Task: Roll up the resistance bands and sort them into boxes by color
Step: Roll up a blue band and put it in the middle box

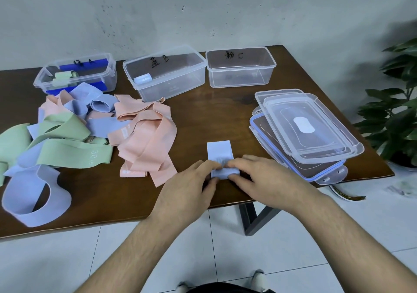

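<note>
A light blue band lies flat near the table's front edge, its near end curled into a roll. My left hand and my right hand both pinch that rolled end between fingers and thumbs. To the left sits a loose pile of bands: pink, green and blue. Three clear boxes stand at the back: box A holds rolled green bands, box B holds one rolled blue band, box C is empty.
Stacked clear lids lie on the right side of the brown table. A potted plant stands past the table's right edge. A grey wall rises behind the boxes. White floor tiles lie below.
</note>
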Available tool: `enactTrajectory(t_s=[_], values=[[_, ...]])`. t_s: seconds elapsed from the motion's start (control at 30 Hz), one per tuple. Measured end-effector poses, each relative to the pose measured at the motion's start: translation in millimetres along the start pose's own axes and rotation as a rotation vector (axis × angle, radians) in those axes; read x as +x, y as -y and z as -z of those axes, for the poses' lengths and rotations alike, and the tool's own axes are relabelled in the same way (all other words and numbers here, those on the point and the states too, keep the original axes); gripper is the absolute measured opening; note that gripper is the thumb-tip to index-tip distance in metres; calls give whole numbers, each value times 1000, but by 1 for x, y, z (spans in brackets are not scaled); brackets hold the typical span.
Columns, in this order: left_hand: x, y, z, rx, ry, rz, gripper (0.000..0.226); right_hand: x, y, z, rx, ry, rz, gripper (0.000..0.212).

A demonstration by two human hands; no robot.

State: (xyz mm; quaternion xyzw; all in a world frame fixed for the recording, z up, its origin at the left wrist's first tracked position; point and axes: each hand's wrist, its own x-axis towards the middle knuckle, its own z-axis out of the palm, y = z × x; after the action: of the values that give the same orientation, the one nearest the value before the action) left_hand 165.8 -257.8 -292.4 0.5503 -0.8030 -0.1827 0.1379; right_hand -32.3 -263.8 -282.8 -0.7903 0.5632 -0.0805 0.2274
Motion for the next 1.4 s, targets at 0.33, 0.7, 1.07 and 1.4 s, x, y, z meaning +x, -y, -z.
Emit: enactTrajectory(t_s=[0.33,0.7,1.07,1.4], values=[[9,3,2,-14,-16,30,29,6,-3,-5,52,-75,16,19],[13,5,0,12,-66,16,28,10,-4,-1,11,-112,18,32],[18,5,0,26,-62,18,34,23,-9,2,103,-84,-18,23],[29,9,4,-18,-49,49,29,28,-9,7,-13,-49,19,33]])
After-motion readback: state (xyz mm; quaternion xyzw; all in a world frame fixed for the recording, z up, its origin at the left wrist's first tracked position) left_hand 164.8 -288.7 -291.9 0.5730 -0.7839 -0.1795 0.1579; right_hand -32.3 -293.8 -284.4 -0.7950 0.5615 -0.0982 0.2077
